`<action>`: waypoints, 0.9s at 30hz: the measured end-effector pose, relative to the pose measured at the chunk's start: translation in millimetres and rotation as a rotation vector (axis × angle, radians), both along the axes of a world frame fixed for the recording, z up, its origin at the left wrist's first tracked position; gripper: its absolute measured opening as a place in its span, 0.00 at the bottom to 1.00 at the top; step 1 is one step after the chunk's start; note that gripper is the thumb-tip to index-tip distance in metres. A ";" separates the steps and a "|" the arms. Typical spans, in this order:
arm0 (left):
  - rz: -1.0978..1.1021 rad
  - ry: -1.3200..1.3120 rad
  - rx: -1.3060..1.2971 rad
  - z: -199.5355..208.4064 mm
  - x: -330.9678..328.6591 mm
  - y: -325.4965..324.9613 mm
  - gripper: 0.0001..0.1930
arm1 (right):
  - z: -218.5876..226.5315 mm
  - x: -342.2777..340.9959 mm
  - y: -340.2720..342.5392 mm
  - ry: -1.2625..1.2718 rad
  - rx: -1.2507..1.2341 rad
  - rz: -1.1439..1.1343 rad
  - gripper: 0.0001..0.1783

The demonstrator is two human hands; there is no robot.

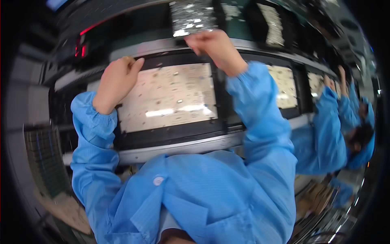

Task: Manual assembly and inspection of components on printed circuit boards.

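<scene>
A pale circuit board panel (168, 95) dotted with small parts lies in a black frame in front of me. My left hand (118, 83) hovers over the panel's upper left corner, fingers curled in and thumb close to the forefinger; whatever they may hold is hidden. My right hand (217, 51) reaches past the panel's far edge, its fingers closed at the near edge of a shiny silver heap of small parts (193, 18). Motion blurs the fingertips, so what they grip does not show. Blue sleeves cover both forearms.
A metal rail (187, 147) runs along the near side. More pale panels (284, 87) sit in line to the right, where people in blue sleeves (325, 126) work. Another heap of silvery parts (273, 24) lies at the back. A dark stacked rack (46, 158) stands at left.
</scene>
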State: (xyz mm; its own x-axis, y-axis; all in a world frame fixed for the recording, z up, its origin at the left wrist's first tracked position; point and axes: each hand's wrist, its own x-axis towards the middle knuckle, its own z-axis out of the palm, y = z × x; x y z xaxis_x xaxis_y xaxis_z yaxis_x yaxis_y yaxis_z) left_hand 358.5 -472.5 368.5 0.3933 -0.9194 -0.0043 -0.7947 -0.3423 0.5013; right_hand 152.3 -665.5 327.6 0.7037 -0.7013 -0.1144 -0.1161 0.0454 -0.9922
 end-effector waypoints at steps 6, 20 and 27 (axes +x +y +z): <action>0.081 0.097 0.074 12.4 -12.5 49.5 0.19 | -21.8 -18.3 74.5 0.284 -0.050 0.185 0.09; -0.419 -0.023 -0.155 -58.0 -51.6 4.0 0.08 | -24.9 -59.4 79.1 0.208 -0.215 -0.074 0.10; -0.525 0.024 -0.053 -84.3 -64.5 -23.4 0.06 | -37.2 -93.7 81.9 0.147 -0.162 -0.193 0.05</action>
